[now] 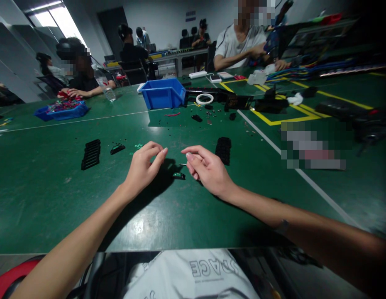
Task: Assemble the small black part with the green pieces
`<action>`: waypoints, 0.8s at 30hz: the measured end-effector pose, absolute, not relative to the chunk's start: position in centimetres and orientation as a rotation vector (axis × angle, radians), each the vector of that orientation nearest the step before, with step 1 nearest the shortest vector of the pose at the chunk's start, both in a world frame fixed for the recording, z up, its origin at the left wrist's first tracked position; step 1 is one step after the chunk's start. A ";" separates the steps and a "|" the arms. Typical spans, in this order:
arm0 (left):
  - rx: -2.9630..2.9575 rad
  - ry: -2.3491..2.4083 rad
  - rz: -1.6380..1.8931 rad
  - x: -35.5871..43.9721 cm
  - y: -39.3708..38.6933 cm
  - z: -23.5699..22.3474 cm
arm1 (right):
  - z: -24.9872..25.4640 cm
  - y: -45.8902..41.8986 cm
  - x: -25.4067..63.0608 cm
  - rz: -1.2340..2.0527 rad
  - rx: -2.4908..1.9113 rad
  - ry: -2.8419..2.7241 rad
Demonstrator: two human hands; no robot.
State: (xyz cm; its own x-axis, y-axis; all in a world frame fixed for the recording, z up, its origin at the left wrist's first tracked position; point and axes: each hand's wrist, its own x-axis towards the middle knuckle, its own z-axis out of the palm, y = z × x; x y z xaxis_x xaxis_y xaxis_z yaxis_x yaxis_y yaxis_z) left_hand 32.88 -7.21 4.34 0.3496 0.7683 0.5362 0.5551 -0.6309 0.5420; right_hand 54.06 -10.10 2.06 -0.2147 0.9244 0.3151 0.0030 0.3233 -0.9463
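A blue bin (163, 98) stands near a white ring (204, 103); a bottle (110, 94) stands leftward.

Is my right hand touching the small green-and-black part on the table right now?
Apart. The head view shows a strip of green tabletop between the right hand's curled fingers and the small green-and-black part.

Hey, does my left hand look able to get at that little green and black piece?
Probably yes: the green and black piece lies uncovered on the table, with nothing visible between it and the left hand; the right hand is close but doesn't block that side.
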 end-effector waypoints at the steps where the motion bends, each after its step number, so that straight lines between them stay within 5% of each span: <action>1: 2.347 1.202 1.166 32.9 -7.3 4.5 | 2.1 -10.0 54.2 1.065 -0.894 -1.544; 11: 2.404 1.158 1.114 32.9 -6.7 3.7 | 1.9 -9.5 55.1 0.529 -0.984 -2.218; 24: 2.373 1.161 1.171 32.8 -6.7 3.3 | 1.4 -9.5 55.2 0.537 -0.957 -2.306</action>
